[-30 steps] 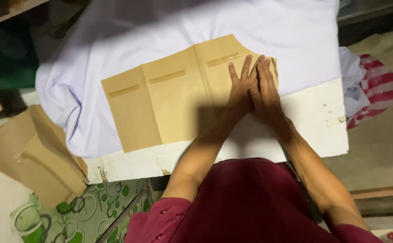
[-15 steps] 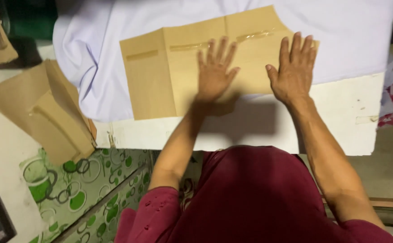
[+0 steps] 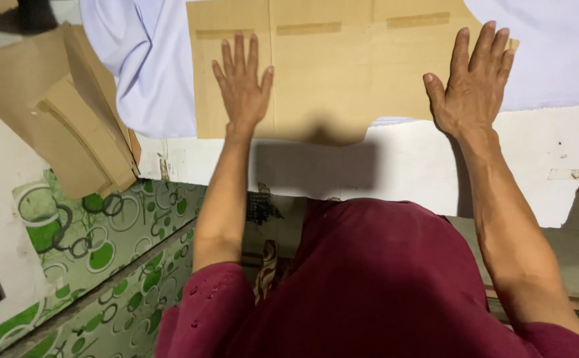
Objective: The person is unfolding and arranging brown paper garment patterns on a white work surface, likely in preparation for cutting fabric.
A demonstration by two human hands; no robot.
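hands spread apart since a second ago | left hand [image 3: 241,86], right hand [image 3: 471,83] flat, fingers splayed, gripping nothing | pressing brown paper pattern [image 3: 329,66] onto white cloth [image 3: 153,79] beneath

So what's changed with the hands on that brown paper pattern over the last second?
The two hands, side by side near the pattern's right end a second ago, have spread apart: the left hand slid to the left part of the brown paper pattern, the right hand to its right edge. Both are pressed flat, holding nothing. The pattern lies as before on the white cloth; the paper stack at left is untouched.
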